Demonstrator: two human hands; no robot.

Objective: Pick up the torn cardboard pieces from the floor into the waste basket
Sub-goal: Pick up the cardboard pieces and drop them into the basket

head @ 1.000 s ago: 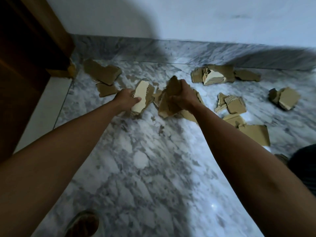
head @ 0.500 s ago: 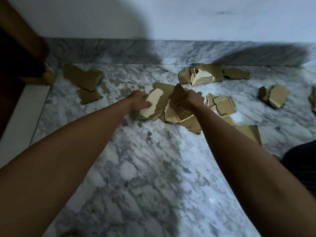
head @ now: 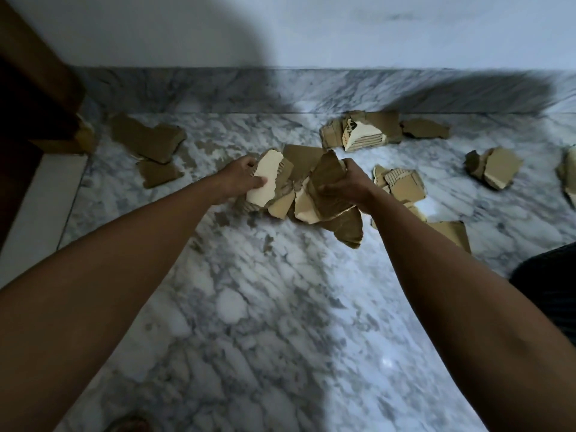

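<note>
At twelve o'clock from the person, on the marble floor [head: 280, 307], both hands now carry cardboard; a second ago they were just closing on the central heap, and since then the bundle has grown and come up a little off the tiles. The left hand [head: 240, 179] curls round a pale torn cardboard strip [head: 265, 179], thumb across its face; the right hand [head: 346, 182] grips a thick wad of brown cardboard pieces [head: 324, 194], fingers wrapped round it, the lower flaps hanging loose toward the floor. That means the middle pile is largely gathered, I judge, though nothing has reached the bin yet. Scattered pieces lie untouched: two brown scraps [head: 149, 145] at ten o'clock near the wooden door frame [head: 37, 98], a printed clump [head: 361, 132] against the skirting at one o'clock, another cluster [head: 495, 166] at two o'clock, and flat pieces [head: 405, 188] just beside the right wrist. A dark shape [head: 548, 282] at four o'clock may be the waste basket; I cannot tell.
</note>
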